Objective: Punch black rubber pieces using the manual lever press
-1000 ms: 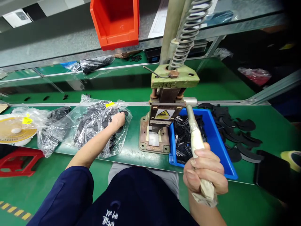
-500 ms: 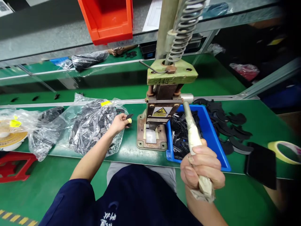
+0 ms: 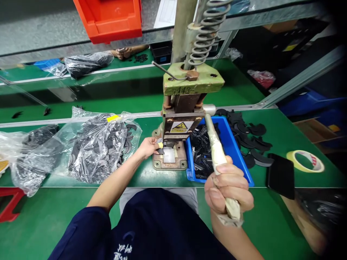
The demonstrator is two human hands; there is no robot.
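A hand press (image 3: 187, 104) with a green head and a long spring stands on the green bench. My right hand (image 3: 229, 189) is closed round the press lever (image 3: 214, 144), whose grip is wrapped in pale cloth. My left hand (image 3: 150, 147), with a yellow cot on one fingertip, pinches a small black part (image 3: 160, 151) at the left edge of the press base plate (image 3: 169, 159), just under the ram.
A clear plastic bag of black parts (image 3: 97, 146) lies to the left. A blue tray (image 3: 233, 144) of black pieces sits right of the press, with curved black pieces (image 3: 249, 135), a black block (image 3: 281, 175) and a tape roll (image 3: 305, 160) beyond. A red bin (image 3: 108, 18) hangs above.
My left hand came out of the plastic bag with a black part and carried it right to the press base. My right hand stayed on the lever.
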